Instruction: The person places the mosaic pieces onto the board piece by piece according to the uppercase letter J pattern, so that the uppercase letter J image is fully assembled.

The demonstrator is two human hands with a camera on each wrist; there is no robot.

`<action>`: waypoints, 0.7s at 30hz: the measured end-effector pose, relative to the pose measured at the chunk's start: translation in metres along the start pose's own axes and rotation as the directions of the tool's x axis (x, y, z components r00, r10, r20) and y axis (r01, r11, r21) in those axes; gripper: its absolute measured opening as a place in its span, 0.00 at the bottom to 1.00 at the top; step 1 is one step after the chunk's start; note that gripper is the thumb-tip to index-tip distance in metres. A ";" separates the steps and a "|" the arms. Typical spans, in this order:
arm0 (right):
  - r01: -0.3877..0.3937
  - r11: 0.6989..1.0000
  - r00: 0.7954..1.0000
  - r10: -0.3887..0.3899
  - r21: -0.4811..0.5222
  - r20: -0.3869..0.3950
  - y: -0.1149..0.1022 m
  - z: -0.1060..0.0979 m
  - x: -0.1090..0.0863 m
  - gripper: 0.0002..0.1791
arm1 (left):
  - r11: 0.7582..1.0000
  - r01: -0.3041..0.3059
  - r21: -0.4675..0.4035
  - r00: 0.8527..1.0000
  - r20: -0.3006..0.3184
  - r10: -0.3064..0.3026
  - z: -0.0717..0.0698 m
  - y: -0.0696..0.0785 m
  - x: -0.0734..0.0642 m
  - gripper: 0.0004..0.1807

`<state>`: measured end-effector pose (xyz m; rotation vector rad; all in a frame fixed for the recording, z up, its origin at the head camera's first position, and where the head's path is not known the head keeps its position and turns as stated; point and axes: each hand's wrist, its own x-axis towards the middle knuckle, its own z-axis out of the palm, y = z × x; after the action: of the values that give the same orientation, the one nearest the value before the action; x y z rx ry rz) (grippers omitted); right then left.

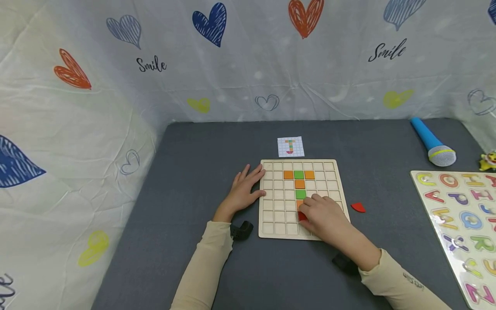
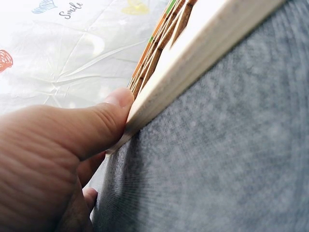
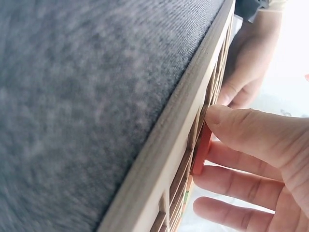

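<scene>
A wooden grid board (image 1: 279, 216) lies on the dark table. Orange and green square tiles (image 1: 299, 175) form a T-like row and column in its cells. My right hand (image 1: 323, 217) is over the board's lower middle and pinches a red piece (image 3: 202, 151) between thumb and fingers, at a cell below the lowest orange tile. That hand partly hides the piece and nearby cells. Along the board's left edge rests my left hand (image 1: 242, 192), its fingers straight and its thumb (image 2: 116, 108) touching the rim. A red quarter-round piece (image 1: 358, 207) lies right of the board.
Behind the board lies a small card (image 1: 290, 147) printed with a coloured J on a grid. A blue toy microphone (image 1: 432, 140), a letter board (image 1: 457, 232) and a small yellow figure (image 1: 488, 161) are on the right. A printed cloth (image 1: 240, 73) hangs behind the table.
</scene>
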<state>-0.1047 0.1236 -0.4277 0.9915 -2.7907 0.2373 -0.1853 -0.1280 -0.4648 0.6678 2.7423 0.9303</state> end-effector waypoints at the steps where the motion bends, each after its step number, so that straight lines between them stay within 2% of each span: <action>1: 0.001 1.000 1.000 -0.001 -0.001 -0.002 0.000 0.000 0.000 0.11 | 1.000 0.000 -0.001 1.000 -0.001 0.000 0.000 0.000 0.000 0.38; 14: -0.024 1.000 0.999 0.024 -0.007 0.024 0.000 -0.002 0.001 0.10 | 1.000 -0.006 -0.001 1.000 -0.006 0.006 0.001 -0.001 0.000 0.38; 21: -0.111 0.994 0.993 0.111 0.001 0.039 0.018 -0.019 -0.010 0.15 | 1.000 -0.004 -0.003 1.000 -0.003 0.004 0.000 0.000 0.000 0.38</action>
<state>-0.1067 0.1472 -0.4131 0.8519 -2.8852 0.2389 -0.1849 -0.1282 -0.4651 0.6715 2.7428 0.9370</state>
